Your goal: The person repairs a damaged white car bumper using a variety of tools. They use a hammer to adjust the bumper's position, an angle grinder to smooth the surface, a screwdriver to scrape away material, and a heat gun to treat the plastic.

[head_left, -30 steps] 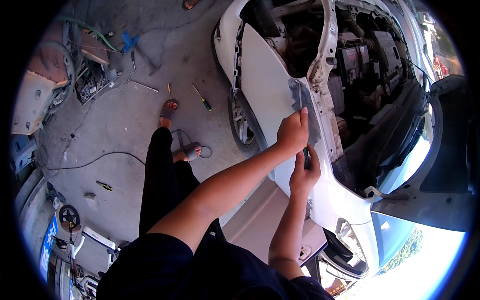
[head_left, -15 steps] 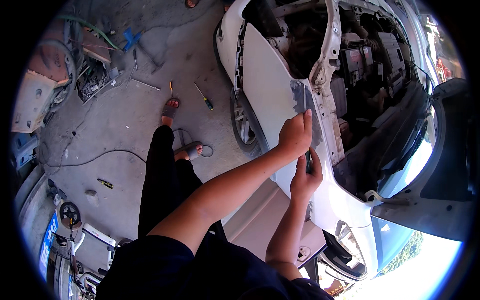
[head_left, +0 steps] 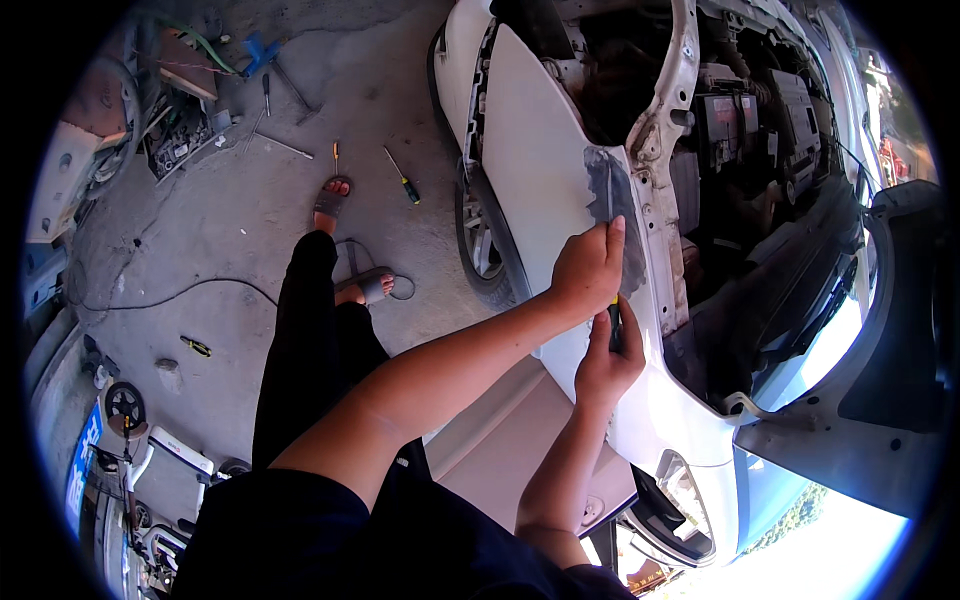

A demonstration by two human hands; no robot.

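Both my hands are together over the edge of the white front fender [head_left: 530, 130], on a grey patch of bare filler or primer [head_left: 606, 180]. My left hand [head_left: 588, 268] is closed in a fist with its thumb stretched forward along the patch. Just behind it, my right hand [head_left: 610, 365] grips the dark handle of a screwdriver [head_left: 614, 314] with a bit of yellow on it. Most of this tool is hidden by my fingers, and a thin pale line, seemingly its shaft, runs forward from my left thumb.
Right of the fender lies the open engine bay [head_left: 740, 170], with the raised hood [head_left: 860, 400] beyond. On the floor lie screwdrivers [head_left: 402, 176], a blue-headed tool [head_left: 262, 55] and a cable [head_left: 190, 292]. A bicycle [head_left: 150, 480] stands at lower left; the front wheel [head_left: 482, 235] is beside my feet.
The view has shifted slightly. Both hands stay at the grey patch in nearly the same grip, and a bit of yellow on the handle now shows between them.
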